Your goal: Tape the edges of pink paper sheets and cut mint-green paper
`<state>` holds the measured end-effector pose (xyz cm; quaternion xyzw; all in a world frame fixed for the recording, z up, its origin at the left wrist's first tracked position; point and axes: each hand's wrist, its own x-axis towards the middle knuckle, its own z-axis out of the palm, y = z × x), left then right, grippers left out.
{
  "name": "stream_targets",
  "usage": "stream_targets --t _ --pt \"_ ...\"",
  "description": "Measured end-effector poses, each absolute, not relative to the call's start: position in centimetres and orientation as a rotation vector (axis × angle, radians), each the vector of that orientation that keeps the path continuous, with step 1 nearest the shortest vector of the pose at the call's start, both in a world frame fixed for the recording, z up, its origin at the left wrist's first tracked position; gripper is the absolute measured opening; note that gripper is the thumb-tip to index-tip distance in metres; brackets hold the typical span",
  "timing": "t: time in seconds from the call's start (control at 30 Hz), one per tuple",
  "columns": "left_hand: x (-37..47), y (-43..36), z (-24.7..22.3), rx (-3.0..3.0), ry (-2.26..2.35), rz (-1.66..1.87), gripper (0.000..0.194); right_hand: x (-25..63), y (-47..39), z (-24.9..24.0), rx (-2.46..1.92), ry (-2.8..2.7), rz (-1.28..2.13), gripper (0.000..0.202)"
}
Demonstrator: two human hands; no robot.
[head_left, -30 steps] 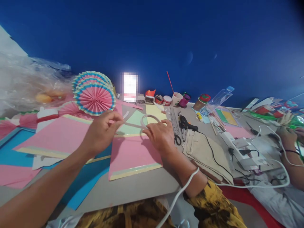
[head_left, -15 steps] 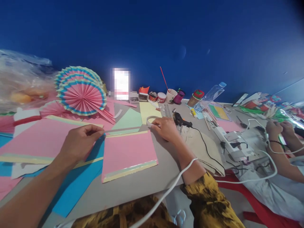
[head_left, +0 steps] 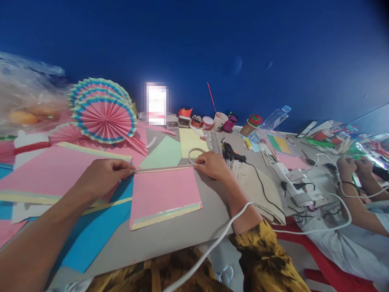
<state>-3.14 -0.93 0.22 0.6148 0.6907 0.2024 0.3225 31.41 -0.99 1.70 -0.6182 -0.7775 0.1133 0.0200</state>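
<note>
A short pink paper sheet (head_left: 165, 187) with a cream and green band along its near edge lies in front of me. Over its far edge runs a narrow strip of tape (head_left: 162, 168), stretched between my hands. My left hand (head_left: 103, 178) pinches the strip's end at the sheet's far left corner. At the other end, my right hand (head_left: 213, 165) grips a tape roll (head_left: 190, 155) that stands on its edge. A larger pink sheet (head_left: 57, 170) and blue paper (head_left: 100, 231) lie partly under my left arm.
Pleated paper fans (head_left: 105, 119) stand at the back left. A glue gun (head_left: 232, 153) rests by a beige cloth (head_left: 258, 190). Past a power strip (head_left: 293, 182), another person's hands (head_left: 354, 166) work at the right. A white cable (head_left: 212, 247) crosses near my right forearm.
The tape strip has come down from above the sheet to its far edge. My left hand has shifted slightly right, to the sheet's corner; my right hand stays nearly in place.
</note>
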Motion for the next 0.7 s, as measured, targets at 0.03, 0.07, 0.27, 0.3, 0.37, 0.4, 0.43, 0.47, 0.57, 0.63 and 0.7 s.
stream_targets --t 0.03,0.07,0.27,0.3,0.37,0.4,0.43,0.47,0.57,0.63,0.7 --pt "-3.12 -0.92 0.32 1.616 1.814 0.511 0.031 31.42 -0.97 1.64 -1.919 -2.419 0.343 0.016" --pt "-3.09 -0.92 0.4 1.618 1.811 0.508 0.032 31.43 -0.95 1.58 -1.92 -2.428 0.334 0.016" --pt "-2.86 -1.17 0.73 1.642 1.778 0.533 0.032 31.53 -0.85 1.21 -1.902 -2.462 0.309 0.018" --pt "-2.82 -1.23 0.8 1.642 1.77 0.533 0.031 31.57 -0.85 1.12 -1.903 -2.459 0.312 0.017" --pt "-2.79 -1.28 0.93 1.638 1.747 0.529 0.029 31.66 -0.86 0.93 -1.906 -2.454 0.314 0.016" --pt "-2.8 -1.27 0.97 1.631 1.739 0.527 0.028 31.69 -0.85 0.85 -1.904 -2.453 0.313 0.016" --pt "-2.83 -1.23 0.99 1.623 1.734 0.526 0.026 31.71 -0.84 0.79 -1.901 -2.453 0.311 0.016" --pt "-2.86 -1.18 0.98 1.615 1.729 0.523 0.025 31.71 -0.83 0.76 -1.898 -2.452 0.312 0.016" --pt "-2.99 -1.02 0.81 1.592 1.723 0.51 0.023 31.61 -0.84 0.84 -1.896 -2.441 0.333 0.017" --pt "-3.05 -0.97 0.65 1.585 1.719 0.506 0.024 31.52 -0.88 0.97 -1.899 -2.437 0.343 0.017" --pt "-3.09 -0.98 0.54 1.583 1.715 0.503 0.024 31.44 -0.93 1.12 -1.904 -2.435 0.346 0.018"
